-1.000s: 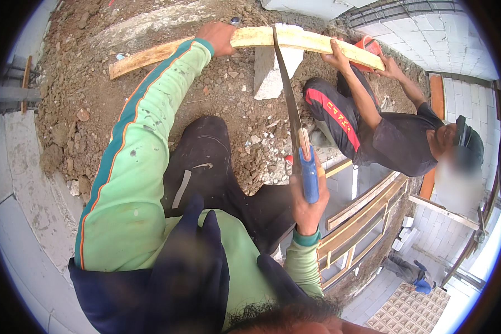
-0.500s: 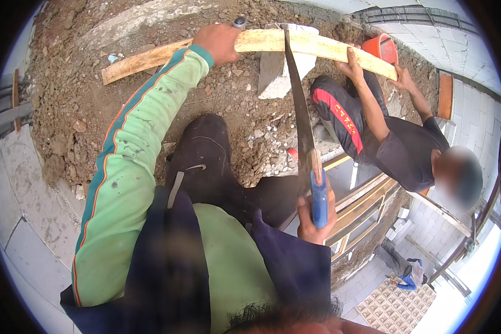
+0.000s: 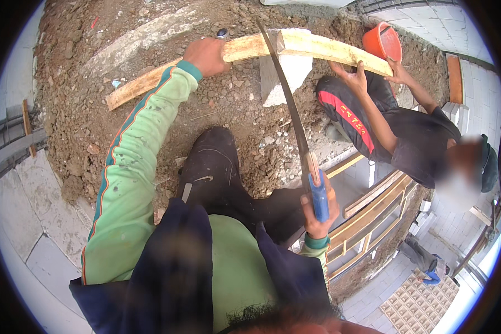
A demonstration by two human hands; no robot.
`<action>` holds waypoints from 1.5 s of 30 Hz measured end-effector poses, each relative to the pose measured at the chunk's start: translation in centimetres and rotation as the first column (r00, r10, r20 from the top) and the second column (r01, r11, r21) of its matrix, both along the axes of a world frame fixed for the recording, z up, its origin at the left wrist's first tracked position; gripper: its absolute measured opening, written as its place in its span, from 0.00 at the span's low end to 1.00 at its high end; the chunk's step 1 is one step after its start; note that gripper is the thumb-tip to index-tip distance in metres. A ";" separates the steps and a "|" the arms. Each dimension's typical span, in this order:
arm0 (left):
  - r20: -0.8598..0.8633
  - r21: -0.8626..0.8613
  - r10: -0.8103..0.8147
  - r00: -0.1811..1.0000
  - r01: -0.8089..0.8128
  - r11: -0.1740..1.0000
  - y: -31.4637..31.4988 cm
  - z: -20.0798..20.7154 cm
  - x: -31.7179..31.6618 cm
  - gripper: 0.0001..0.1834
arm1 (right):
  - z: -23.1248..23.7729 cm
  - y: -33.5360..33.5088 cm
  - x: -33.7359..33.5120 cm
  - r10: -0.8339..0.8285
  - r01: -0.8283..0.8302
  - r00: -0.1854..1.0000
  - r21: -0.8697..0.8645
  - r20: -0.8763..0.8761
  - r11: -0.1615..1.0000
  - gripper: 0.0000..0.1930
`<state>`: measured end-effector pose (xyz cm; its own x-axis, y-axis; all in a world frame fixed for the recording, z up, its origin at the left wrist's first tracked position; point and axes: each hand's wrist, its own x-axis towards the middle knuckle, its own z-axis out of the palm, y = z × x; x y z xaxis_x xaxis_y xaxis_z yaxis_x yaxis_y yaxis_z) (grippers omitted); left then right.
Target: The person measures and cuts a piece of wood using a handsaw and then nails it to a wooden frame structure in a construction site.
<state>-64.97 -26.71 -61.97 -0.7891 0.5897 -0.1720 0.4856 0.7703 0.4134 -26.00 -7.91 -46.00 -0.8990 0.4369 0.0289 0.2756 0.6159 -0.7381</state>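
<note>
My left hand (image 3: 207, 57) is closed on a pale wooden plank (image 3: 142, 89) that slants down to the left. A handsaw (image 3: 291, 100), blue and wooden at its grip, is held in my right hand (image 3: 321, 209). Its long blade points away from me, the tip just beyond the wood. Right of the blade lies a second length of plank (image 3: 331, 46), its end face showing, apart from the piece in my left hand. It rests over a whitish block (image 3: 284, 78). A co-worker's two hands (image 3: 355, 80) hold this piece near its right end.
The co-worker (image 3: 412, 139) crouches at the right by an orange bucket (image 3: 383, 42). Rubble and soil (image 3: 206, 111) cover the ground. Wooden frames (image 3: 367, 222) lie to my right. Farther off, another person (image 3: 426, 261) bends near a patterned panel (image 3: 420, 300). Block walls stand around.
The plank, earlier one continuous length under the blade, now shows as two pieces. My left hand's piece has shifted slightly left and down. The saw tip now reaches past the wood.
</note>
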 end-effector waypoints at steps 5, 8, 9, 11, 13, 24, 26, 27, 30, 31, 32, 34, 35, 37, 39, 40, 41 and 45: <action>-0.011 0.119 0.027 1.000 -0.026 0.993 -0.4 3.1 0.6 0.30 | 4.4 0.4 12.7 -0.257 0.279 0.959 -0.234 0.123 0.931 0.34; 0.013 0.203 -0.010 1.000 0.007 0.979 -1.7 6.4 2.6 0.31 | 6.8 -0.7 15.2 -0.276 0.285 0.958 -0.293 0.072 0.913 0.35; 0.028 0.269 0.008 1.000 -0.015 0.963 -2.4 8.3 3.4 0.32 | 7.0 -0.9 16.2 -0.290 0.289 0.956 -0.312 0.042 0.905 0.35; 0.029 0.238 0.016 0.999 -0.022 0.971 -3.9 10.6 4.5 0.32 | 7.6 -1.3 18.0 -0.264 0.253 0.964 -0.293 0.001 0.922 0.36; 0.021 0.355 0.032 0.999 -0.038 0.934 -5.9 12.7 5.2 0.30 | 8.5 -2.7 18.5 -0.247 0.237 0.969 -0.311 0.006 0.921 0.38; 0.086 0.876 0.312 0.946 -0.221 0.429 -17.3 23.5 19.6 0.18 | 6.9 -8.0 13.3 -0.152 -0.006 0.939 -0.456 -0.309 0.890 0.32; 0.132 0.897 0.394 0.910 -0.279 0.342 -20.0 22.1 21.5 0.18 | 6.4 -8.5 8.8 0.111 -0.114 0.951 0.006 -0.288 0.993 0.34; 0.125 0.901 0.387 0.913 -0.268 0.341 -20.8 20.5 22.0 0.18 | 5.9 -8.7 6.3 0.245 -0.192 0.960 0.325 -0.132 0.926 0.35; 0.115 0.941 0.473 0.874 -0.249 0.231 -20.5 17.8 24.5 0.18 | 2.7 -8.4 2.1 0.119 0.006 0.985 0.714 -0.124 0.700 0.32; 0.130 0.938 0.475 0.870 -0.264 0.226 -20.0 18.2 25.3 0.18 | 1.1 -8.2 1.8 0.124 -0.015 0.986 0.695 -0.107 0.719 0.30; 0.142 0.934 0.483 0.864 -0.278 0.223 -19.9 18.5 25.9 0.19 | 0.1 -8.2 1.6 0.136 -0.039 0.986 0.673 -0.092 0.739 0.27; 0.151 0.949 0.484 0.862 -0.263 0.172 -19.7 18.6 27.3 0.21 | -0.3 -9.7 3.9 0.167 -0.114 0.985 0.555 -0.047 0.824 0.26; 0.170 0.964 0.461 0.871 -0.244 0.106 -19.5 18.3 27.7 0.22 | -0.3 -10.1 5.9 0.184 -0.167 0.983 0.442 0.004 0.882 0.26; 0.126 0.969 0.453 0.882 -0.208 0.136 -20.7 17.1 27.9 0.24 | -1.2 -11.0 9.9 0.231 -0.296 0.944 0.297 0.236 0.908 0.26; 0.091 0.972 0.421 0.902 -0.172 0.158 -20.3 17.1 28.2 0.26 | -2.8 -11.0 14.5 0.242 -0.326 0.864 0.126 0.441 0.937 0.26; 0.138 0.953 0.452 0.881 -0.243 0.183 -19.2 18.1 28.4 0.27 | -4.4 -11.1 16.2 0.237 -0.317 0.867 0.118 0.438 0.941 0.26; 0.182 0.927 0.486 0.855 -0.314 0.205 -18.4 18.5 28.6 0.28 | -5.3 -11.5 17.2 0.216 -0.323 0.816 0.113 0.537 0.940 0.25; 0.174 0.832 0.484 0.857 -0.391 0.394 -18.6 17.3 27.5 0.28 | -5.7 -10.8 16.7 0.236 -0.286 0.825 0.019 0.513 0.958 0.24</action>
<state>-37.42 -45.28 -44.70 -0.9649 -0.0157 0.2623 0.2529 0.2154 0.9432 -9.25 -18.72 -51.74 -0.8806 0.2017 -0.4287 0.4113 0.7747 -0.4802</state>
